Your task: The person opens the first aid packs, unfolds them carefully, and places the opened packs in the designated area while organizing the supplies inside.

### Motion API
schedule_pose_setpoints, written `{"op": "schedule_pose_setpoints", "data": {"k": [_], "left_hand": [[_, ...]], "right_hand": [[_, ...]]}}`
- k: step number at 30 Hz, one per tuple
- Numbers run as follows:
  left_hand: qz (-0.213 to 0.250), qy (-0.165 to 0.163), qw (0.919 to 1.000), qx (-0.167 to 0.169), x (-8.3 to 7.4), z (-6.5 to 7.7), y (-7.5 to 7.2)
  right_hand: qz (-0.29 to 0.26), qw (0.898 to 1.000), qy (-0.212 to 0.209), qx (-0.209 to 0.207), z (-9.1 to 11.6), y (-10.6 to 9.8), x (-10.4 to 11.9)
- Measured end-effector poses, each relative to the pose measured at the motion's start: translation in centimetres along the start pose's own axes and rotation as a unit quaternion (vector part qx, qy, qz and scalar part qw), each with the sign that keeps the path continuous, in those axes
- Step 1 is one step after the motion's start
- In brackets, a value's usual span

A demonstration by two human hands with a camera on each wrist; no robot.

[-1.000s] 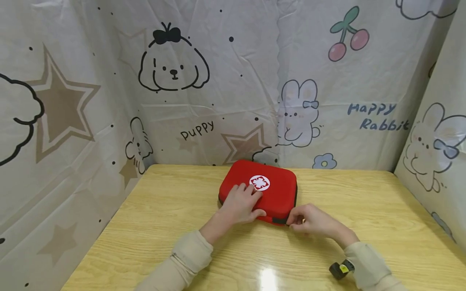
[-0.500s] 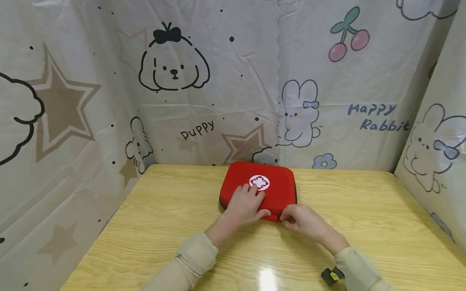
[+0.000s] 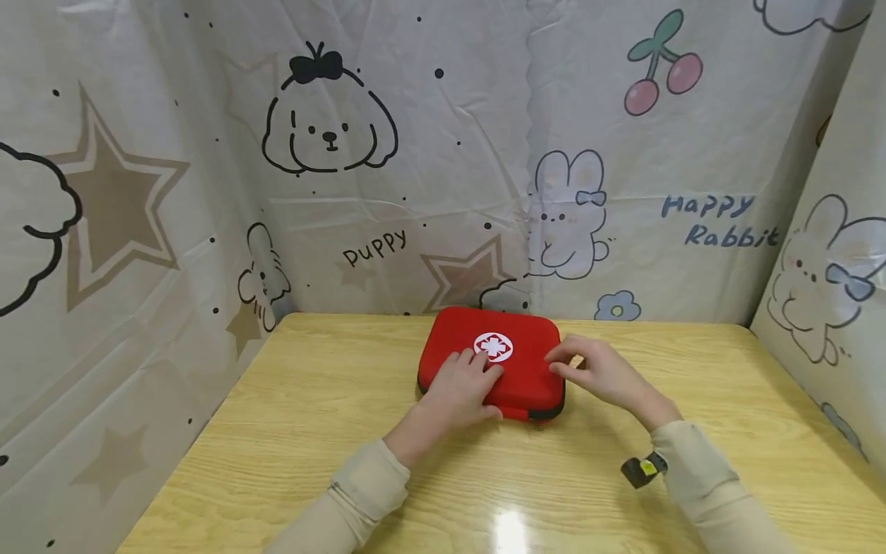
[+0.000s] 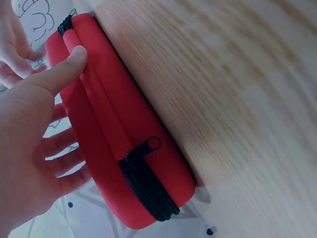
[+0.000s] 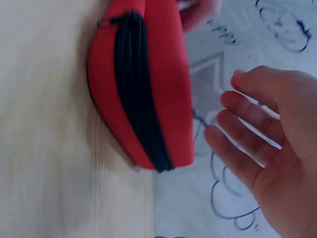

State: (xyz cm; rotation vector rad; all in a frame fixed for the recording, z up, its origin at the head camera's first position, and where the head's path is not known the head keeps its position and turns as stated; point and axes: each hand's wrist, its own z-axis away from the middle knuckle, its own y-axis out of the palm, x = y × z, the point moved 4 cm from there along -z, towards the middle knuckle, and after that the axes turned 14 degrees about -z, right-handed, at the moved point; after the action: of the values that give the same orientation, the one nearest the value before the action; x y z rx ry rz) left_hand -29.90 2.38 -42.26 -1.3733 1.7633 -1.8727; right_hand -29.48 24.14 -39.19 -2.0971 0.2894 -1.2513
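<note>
A red first-aid case with a white round emblem lies closed on the table. My left hand rests on its lid, fingers spread over the top. In the left wrist view, the thumb presses against the red front side. A black zipper pull sticks out at one front corner, beside black zipper tape. My right hand hovers by the case's right edge with fingers loosely bent. The right wrist view shows that hand holding nothing, apart from the black zipper at the corner.
The light wooden table reaches back to a printed cloth backdrop, which also hangs at both sides. A black wrist-worn device sits under the right sleeve.
My right hand has left the front right corner, where its fingertips were at the zipper, and moved up beside the right edge. The case turned slightly; my left hand stayed on the lid.
</note>
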Motion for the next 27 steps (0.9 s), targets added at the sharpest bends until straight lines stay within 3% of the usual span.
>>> {"op": "schedule_pose_setpoints", "data": {"k": [8,12,20,27], "left_hand": [[-0.005,0.006,1.0,-0.003,0.1,-0.1,0.0],[-0.008,0.005,0.9999,-0.008,0.1,0.0,0.1],[0.004,0.011,0.9999,-0.005,0.2,0.0,0.4],[0.01,0.012,0.9998,-0.008,0.5,0.1,0.5]], "right_hand": [[0.005,1.0,0.003,-0.004,-3.5,-0.9,-3.1],[0.01,0.999,0.033,-0.005,-4.5,-0.7,-4.5],[-0.028,0.995,0.098,0.015,-4.6,-0.1,-7.2],[-0.068,0.987,0.143,0.008,-4.4,0.0,-8.0]]}}
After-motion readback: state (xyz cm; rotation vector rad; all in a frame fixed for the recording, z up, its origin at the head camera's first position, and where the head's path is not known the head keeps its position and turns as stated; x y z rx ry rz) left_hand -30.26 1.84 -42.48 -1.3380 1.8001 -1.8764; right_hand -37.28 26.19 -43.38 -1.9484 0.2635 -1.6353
